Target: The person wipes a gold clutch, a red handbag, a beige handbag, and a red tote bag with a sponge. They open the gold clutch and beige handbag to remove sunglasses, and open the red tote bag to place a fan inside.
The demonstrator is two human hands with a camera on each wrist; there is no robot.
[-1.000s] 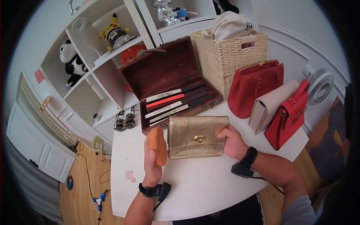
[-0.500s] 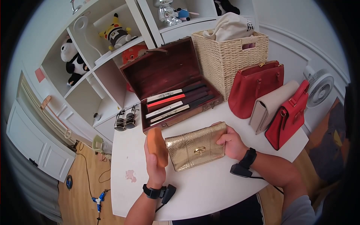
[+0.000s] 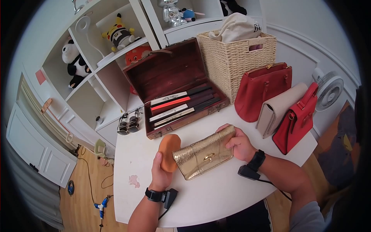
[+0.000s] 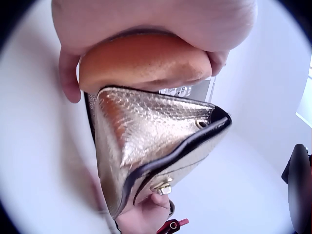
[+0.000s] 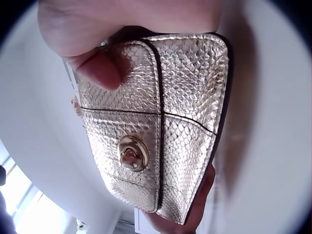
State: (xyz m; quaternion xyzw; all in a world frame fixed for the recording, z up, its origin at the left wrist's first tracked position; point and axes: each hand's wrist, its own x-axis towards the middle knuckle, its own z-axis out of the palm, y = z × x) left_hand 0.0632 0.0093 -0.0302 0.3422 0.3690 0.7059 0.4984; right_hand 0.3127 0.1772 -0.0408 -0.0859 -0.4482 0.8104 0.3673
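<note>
My left hand grips an orange oval sponge, thumb along its near edge. The sponge's face lies right at the side of a gold snakeskin-textured clutch bag, as the left wrist view shows. At the bag's right end, my right hand holds it with the thumb on the front flap and the other fingers behind. The bag is tilted, its left end lower, above the white table. Its flap is down, and a gold turn clasp sits on the front.
Behind the bag stands an open dark red case with folded fans inside. Sunglasses lie to its left. A wicker basket, a red handbag, a beige clutch and a smaller red bag line the right side.
The gold bag has been tipped so its left end drops and its top leans. My left hand has turned the sponge and brought it rightward against the bag's left side.
</note>
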